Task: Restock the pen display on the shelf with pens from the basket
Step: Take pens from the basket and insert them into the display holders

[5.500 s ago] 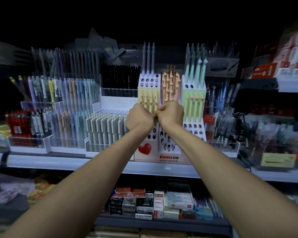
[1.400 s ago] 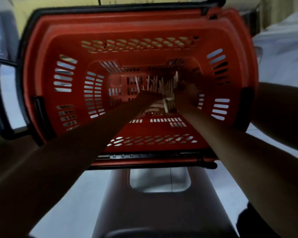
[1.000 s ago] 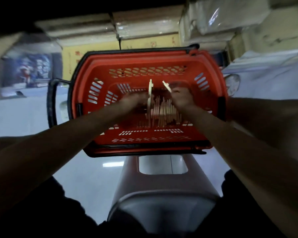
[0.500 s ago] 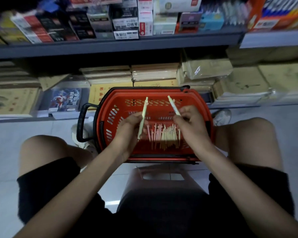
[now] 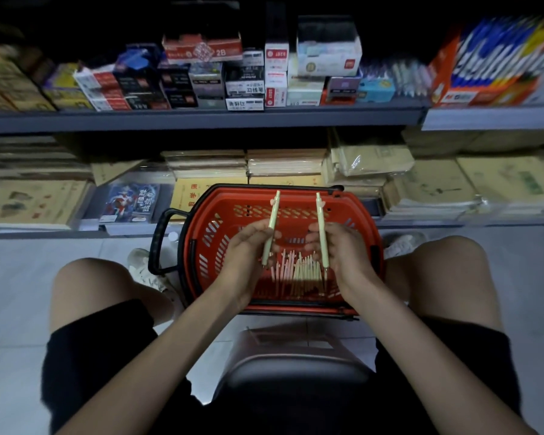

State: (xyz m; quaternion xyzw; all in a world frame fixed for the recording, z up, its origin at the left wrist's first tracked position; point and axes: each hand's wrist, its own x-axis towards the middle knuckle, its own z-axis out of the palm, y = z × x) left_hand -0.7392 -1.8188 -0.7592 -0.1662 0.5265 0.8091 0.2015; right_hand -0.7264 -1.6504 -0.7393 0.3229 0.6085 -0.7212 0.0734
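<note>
Above the red basket [image 5: 230, 199], the left hand [image 5: 252, 246] has its grip clamped on a pale green pen [image 5: 272, 221], fingers curled round the lower barrel and the clip end pointing up. The right hand [image 5: 343, 246] pinches a second pale pen [image 5: 320, 215] the same way, nearly upright. The basket sits on the floor [image 5: 19, 277] between the knees, with a loose heap of pens [image 5: 299, 271] on its bottom, partly hidden behind both hands. Boxes [image 5: 245, 80] on the shelf [image 5: 201, 120] beyond are blurred, most labels unreadable.
</note>
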